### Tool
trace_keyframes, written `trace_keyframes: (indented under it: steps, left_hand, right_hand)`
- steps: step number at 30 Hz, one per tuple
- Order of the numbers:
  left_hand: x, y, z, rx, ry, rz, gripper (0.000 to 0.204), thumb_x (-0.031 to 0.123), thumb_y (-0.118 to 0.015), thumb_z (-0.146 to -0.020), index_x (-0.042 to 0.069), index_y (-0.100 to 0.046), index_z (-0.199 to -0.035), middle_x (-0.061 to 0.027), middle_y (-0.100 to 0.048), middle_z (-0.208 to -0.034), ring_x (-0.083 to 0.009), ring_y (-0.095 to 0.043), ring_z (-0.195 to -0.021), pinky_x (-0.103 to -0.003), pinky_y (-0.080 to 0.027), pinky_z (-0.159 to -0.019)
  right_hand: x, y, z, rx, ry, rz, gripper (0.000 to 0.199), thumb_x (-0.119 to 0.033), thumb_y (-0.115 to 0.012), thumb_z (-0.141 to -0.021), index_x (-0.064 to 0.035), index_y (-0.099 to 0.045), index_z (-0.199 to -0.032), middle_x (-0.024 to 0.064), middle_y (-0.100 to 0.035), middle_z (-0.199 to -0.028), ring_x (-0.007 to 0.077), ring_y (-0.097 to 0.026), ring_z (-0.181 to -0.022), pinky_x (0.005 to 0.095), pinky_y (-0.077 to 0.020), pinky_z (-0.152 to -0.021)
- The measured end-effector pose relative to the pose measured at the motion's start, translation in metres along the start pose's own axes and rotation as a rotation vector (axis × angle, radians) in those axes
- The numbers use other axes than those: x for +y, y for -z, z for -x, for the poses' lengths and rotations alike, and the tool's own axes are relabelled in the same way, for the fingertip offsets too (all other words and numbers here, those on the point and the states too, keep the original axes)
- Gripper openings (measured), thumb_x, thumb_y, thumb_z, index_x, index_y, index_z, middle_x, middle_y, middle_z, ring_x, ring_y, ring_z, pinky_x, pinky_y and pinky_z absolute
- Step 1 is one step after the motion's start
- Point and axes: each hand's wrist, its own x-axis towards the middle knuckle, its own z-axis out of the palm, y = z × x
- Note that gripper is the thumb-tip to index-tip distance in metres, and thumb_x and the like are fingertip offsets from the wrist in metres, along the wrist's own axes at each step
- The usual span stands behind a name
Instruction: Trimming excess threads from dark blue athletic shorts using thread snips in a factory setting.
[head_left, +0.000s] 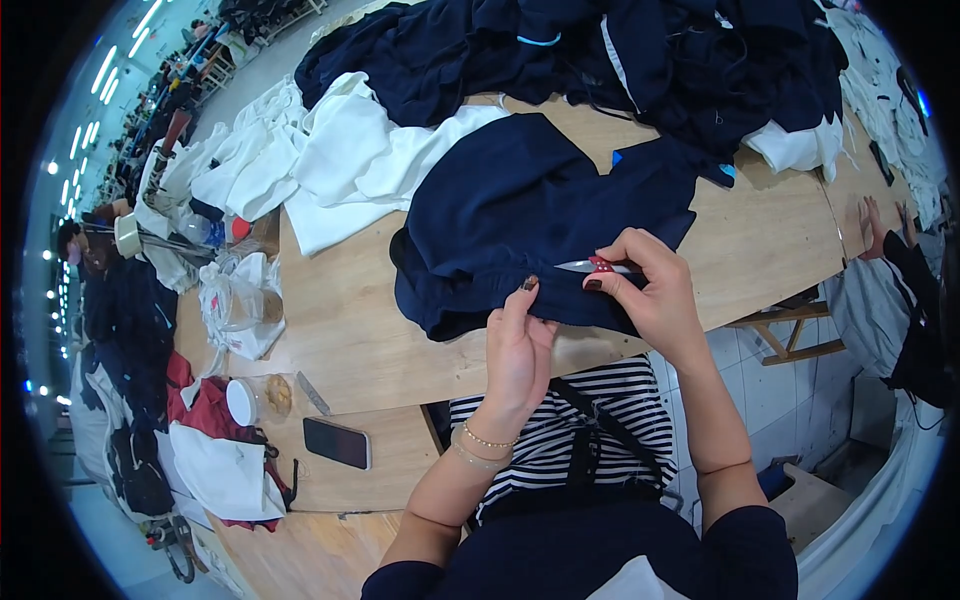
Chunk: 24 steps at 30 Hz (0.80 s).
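A navy blue garment [500, 190] lies spread on the wooden table in front of me. My left hand [520, 345] is closed at its near edge, thumb on top, pinching a gathered band of the fabric. Between the thumb and fingers of my right hand [655, 295] are small thread snips [572, 266], with a pointed silver blade and a red, white-dotted part. Their tip points left, just above the cloth near my left thumb. My right fingers partly cover the handle, so whether the blades are apart is hidden.
Dark garments [680, 60] are heaped at the far side, white cloth [340, 150] to the left. A phone [337, 443], a lidded jar [258, 399] and a plastic bag [240, 300] sit on the left. Another person's hand [876, 228] rests at the table's right end.
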Motion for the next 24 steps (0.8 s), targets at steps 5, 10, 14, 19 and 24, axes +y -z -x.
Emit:
trace_keyframes:
  steps: [5,10,14,19,24]
  left_hand:
    - [-0.027,0.026,0.004,0.144,-0.305,-1.003,0.026,0.021,-0.05,-0.097,-0.002,-0.062,-0.094,-0.0052,-0.049,-0.076,-0.0144,-0.041,-0.066,-0.03,-0.035,-0.062]
    - [-0.08,0.019,0.014,-0.512,0.159,-1.276,0.049,0.014,-0.049,-0.093,-0.01,-0.035,-0.134,-0.0283,-0.062,-0.098,-0.0368,-0.063,-0.08,-0.043,-0.049,-0.075]
    - [-0.083,0.027,0.035,-0.684,0.189,-1.405,0.059,0.015,-0.054,-0.091,-0.006,-0.029,-0.14,-0.0221,-0.065,-0.094,-0.0355,-0.064,-0.084,-0.041,-0.05,-0.078]
    - [-0.038,0.042,0.05,-0.924,0.052,-1.378,0.042,0.017,-0.06,-0.088,0.004,-0.053,-0.128,-0.0155,-0.065,-0.097,-0.0274,-0.064,-0.08,-0.037,-0.051,-0.073]
    - [0.021,0.076,0.048,-0.358,-0.102,-1.35,0.02,0.012,-0.06,-0.089,0.006,-0.06,-0.108,-0.0087,-0.064,-0.087,-0.0194,-0.061,-0.071,-0.029,-0.05,-0.066]
  right_hand:
    - [0.003,0.005,0.004,0.185,-0.06,-0.449,0.016,0.001,-0.06,-0.087,-0.001,-0.056,-0.103,0.0042,-0.057,-0.094,0.0095,-0.058,-0.083,0.0216,-0.049,-0.073]
    - [0.021,0.024,0.026,0.302,-0.097,-0.531,0.023,-0.014,-0.057,-0.093,-0.0042,-0.051,-0.113,-0.0007,-0.044,-0.092,0.0058,-0.039,-0.077,0.017,-0.034,-0.07]
    - [0.012,0.017,0.041,0.171,-0.269,-0.429,0.015,-0.016,-0.056,-0.094,-0.0035,-0.057,-0.103,-0.0036,-0.044,-0.079,0.0042,-0.037,-0.068,0.0169,-0.0313,-0.062]
    - [0.02,0.014,0.058,-0.081,-0.433,-0.455,0.019,-0.016,-0.051,-0.096,-0.0007,-0.062,-0.094,-0.0055,-0.041,-0.063,0.0031,-0.037,-0.059,0.0183,-0.0287,-0.057]
    - [0.02,-0.011,0.065,-0.306,-0.491,-0.558,0.022,-0.015,-0.048,-0.097,0.0011,-0.062,-0.101,-0.0005,-0.053,-0.071,0.0064,-0.048,-0.066,0.0203,-0.039,-0.064]
